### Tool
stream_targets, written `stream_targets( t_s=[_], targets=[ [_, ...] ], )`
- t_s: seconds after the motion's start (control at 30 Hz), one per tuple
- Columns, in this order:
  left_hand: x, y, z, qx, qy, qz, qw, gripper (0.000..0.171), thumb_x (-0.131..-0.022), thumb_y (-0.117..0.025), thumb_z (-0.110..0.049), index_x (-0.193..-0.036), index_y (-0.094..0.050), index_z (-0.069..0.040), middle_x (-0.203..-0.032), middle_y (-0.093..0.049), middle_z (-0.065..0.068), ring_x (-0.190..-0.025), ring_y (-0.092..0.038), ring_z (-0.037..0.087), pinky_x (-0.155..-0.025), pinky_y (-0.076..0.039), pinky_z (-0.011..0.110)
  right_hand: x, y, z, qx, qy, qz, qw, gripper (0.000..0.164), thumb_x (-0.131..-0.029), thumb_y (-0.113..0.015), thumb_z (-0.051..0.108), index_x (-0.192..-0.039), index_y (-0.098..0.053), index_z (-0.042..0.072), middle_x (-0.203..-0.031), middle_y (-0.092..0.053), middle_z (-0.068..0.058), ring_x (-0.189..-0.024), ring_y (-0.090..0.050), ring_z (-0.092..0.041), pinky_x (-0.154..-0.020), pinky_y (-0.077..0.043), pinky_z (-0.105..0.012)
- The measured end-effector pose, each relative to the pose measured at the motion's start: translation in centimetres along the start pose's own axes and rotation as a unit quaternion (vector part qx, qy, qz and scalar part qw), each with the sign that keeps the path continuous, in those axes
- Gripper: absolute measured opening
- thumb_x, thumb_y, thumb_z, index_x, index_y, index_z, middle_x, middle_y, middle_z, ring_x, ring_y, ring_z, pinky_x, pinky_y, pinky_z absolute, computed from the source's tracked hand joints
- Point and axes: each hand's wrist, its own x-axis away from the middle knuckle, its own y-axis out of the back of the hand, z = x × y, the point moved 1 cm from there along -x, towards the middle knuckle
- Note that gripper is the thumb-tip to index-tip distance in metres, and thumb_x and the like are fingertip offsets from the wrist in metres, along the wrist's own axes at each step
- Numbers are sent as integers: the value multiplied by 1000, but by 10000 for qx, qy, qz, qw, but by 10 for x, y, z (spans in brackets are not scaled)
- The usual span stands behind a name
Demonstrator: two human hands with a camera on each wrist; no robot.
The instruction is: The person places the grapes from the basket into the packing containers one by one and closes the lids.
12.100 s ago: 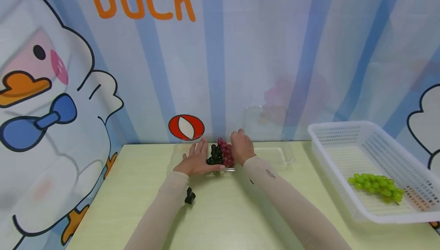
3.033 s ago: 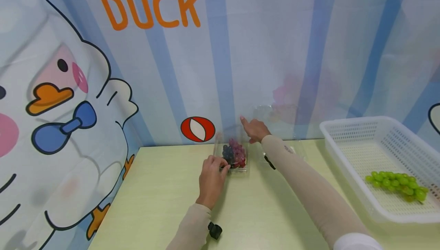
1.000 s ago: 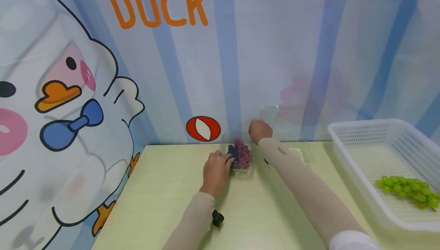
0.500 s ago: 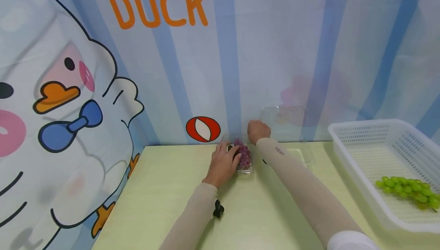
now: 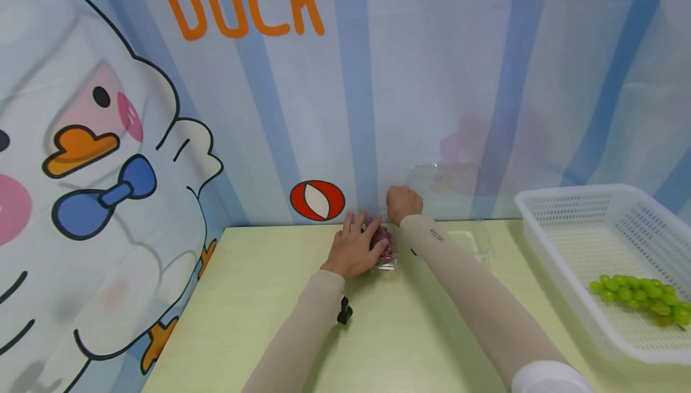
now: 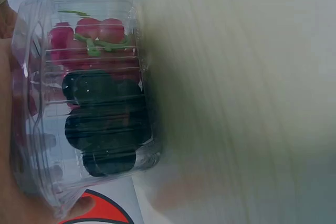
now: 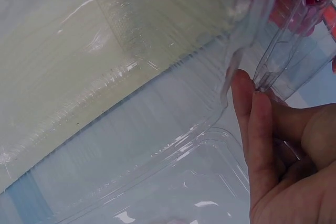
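A clear plastic clamshell container (image 5: 385, 266) stands at the table's back edge with its lid over the grapes. In it lie red grapes (image 6: 100, 29) and black grapes (image 6: 102, 124), seen through the ribbed wall in the left wrist view. My left hand (image 5: 353, 250) presses on the lid, fingers spread and straight, hiding most of the black grapes in the head view. At the container's back right, my right hand (image 5: 405, 204) pinches the rim between thumb and fingers; the right wrist view shows these fingers (image 7: 261, 124) at the plastic edge.
Right of the right forearm, a second clear container (image 5: 475, 242) stands open, its lid upright against the printed curtain (image 5: 442, 81). A white perforated basket (image 5: 550, 279) at the right holds a bunch of green grapes (image 5: 639, 295). The pale table (image 5: 259, 297) ends at the curtain.
The container's lid has come over the grapes since the oldest frame. My left hand has moved from the front left edge up onto the lid, its fingers spreading. The right hand has barely moved lately.
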Motion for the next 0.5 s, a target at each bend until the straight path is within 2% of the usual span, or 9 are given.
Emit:
stream_targets(
  t_s=[0.17,0.33,0.5],
  targets=[
    [-6,2,-3,-51,76,11,10000,64,-102,-37,-58,-160,-35,-31,-167,-25,10,-152,-18,42,-110,-36,67,2,2,1,29,34,-58,10000,25,-101,-61,10,-78,-71,7,-79,-71,-9,-67,-61,-21,-63,-57,-42],
    [-10,4,-3,-180,-9,-190,9997,58,-103,-39,-53,-155,-44,-29,-162,-34,11,-146,-29,40,-105,-40,66,2,2,2,88,57,-72,9999,28,-101,-60,10,-74,-67,8,-73,-67,-6,-64,-56,-20,-61,-55,-40],
    [-14,3,-4,-219,-69,-359,9991,50,-105,-40,-46,-151,-50,-29,-157,-40,12,-139,-35,37,-106,-39,65,1,1,2,163,56,-102,9998,27,-101,-60,10,-75,-69,7,-75,-69,-8,-66,-61,-21,-62,-57,-40]
  ],
)
